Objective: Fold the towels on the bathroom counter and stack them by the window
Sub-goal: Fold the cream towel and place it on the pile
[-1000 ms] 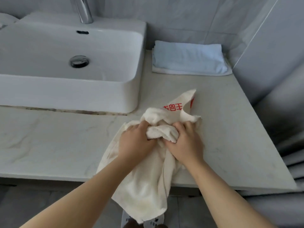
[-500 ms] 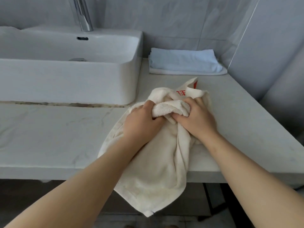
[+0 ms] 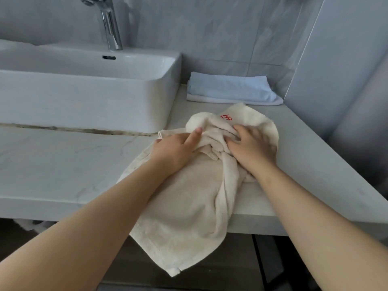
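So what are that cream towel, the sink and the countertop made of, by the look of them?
Cream towel: likely cotton terry, matte and fuzzy; it bunches and drapes limply over the edge. Sink: probably glazed ceramic, glossy white with soft highlights. Countertop: marble or a marble-look stone, pale with faint grey veins, low sheen.

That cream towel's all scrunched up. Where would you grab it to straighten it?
Probably the far corner of the cream towel, by the red lettering, pinched from above. That end lies bunched on the counter while the rest hangs off the front edge, so lifting there should let its weight straighten it.
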Demonstrator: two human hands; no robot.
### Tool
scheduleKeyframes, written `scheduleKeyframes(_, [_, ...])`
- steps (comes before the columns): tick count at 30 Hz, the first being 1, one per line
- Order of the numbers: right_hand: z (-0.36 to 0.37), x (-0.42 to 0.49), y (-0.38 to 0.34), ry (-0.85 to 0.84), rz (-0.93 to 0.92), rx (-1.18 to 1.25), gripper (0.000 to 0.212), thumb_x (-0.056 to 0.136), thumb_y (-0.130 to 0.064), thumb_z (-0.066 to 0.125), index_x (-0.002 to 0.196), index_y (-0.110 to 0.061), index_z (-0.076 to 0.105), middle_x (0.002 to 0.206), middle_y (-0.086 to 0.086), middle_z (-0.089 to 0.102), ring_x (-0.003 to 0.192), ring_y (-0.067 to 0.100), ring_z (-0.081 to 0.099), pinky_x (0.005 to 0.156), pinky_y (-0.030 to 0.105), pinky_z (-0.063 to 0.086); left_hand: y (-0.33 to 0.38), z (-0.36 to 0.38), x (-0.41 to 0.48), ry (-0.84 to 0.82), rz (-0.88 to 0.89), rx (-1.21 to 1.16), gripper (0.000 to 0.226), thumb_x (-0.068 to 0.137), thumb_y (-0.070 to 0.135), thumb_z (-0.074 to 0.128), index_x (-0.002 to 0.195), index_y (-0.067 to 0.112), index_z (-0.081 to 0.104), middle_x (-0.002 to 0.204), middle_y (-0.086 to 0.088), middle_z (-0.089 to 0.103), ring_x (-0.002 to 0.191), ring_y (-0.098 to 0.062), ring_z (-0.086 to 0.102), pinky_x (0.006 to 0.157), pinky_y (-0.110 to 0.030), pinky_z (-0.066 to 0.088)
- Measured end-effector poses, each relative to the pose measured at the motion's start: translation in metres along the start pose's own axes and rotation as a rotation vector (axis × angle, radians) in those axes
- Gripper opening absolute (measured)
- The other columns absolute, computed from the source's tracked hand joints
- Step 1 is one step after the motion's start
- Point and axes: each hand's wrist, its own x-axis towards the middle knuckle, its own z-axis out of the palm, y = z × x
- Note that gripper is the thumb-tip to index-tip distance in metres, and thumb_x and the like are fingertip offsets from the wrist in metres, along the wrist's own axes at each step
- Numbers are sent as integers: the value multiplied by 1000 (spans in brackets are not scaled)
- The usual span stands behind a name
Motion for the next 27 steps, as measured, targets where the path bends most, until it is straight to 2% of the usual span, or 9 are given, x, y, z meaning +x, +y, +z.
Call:
scheduleKeyframes(3, [0,11,4,-80,-48,-47,45,89,-59,23,128,-43,40,147,-9,33,138,21,27,107,49,22,7,0,10,19,37,278,54,98,52,22,75,19,58,78,-4,58,89,-27,55,71,-33,35])
scheduleKeyframes(5, [-3,17,8,-110,-125,-20,39,93,-54,29,125,-41,46,144,-13,38,134,18,34,107,46,26,14,-2,17,-42,53,376,53,97,53,24,69,20,55,69,-2,52,79,-25,52,63,-31,34])
scheduleKeyframes(8, [-9,26,12,-123,-167,77,35,94,-44,40,126,-36,52,138,-15,47,127,13,43,105,35,31,20,-5,27,-101,21,179,51,96,51,32,77,15,62,68,-2,56,68,-19,52,61,-29,41])
scheduleKeyframes(10, [-9,33,15,-121,-136,150,32,92,-42,45,122,-38,55,126,-16,57,118,13,49,96,28,36,17,-6,40,88,29,57,43,95,45,40,68,16,57,63,1,55,66,-18,51,55,-26,37])
scheduleKeyframes(13, [-2,48,17,-123,-122,250,25,89,-42,51,111,-39,60,110,-16,63,107,12,55,87,26,40,10,3,65,365,10,96,20,92,37,47,86,25,62,80,5,63,80,-20,58,61,-26,40])
scheduleKeyframes(18, [4,69,18,-66,-149,305,12,87,-35,54,85,-31,65,89,-10,65,90,15,59,76,29,45,4,28,96,209,-35,88,38,92,41,44,129,33,46,131,2,50,118,-22,47,90,-33,38])
scheduleKeyframes(21, [6,78,19,-8,-153,358,5,85,-32,59,86,-33,64,92,-11,66,93,16,60,84,34,48,4,28,105,165,-24,113,48,92,49,42,138,38,36,145,2,34,131,-26,34,104,-38,28])
scheduleKeyframes(24, [6,84,17,54,-132,397,28,83,-34,62,111,-30,59,114,-7,59,107,19,56,94,37,44,0,26,111,116,22,108,47,91,56,43,132,33,48,141,5,39,128,-22,40,102,-37,31])
scheduleKeyframes(27, [1,86,15,24,-151,307,57,81,-42,62,134,-32,43,138,-3,43,123,21,45,103,40,37,-3,16,112,152,80,91,28,92,34,52,116,22,60,109,2,58,104,-20,55,80,-26,40])
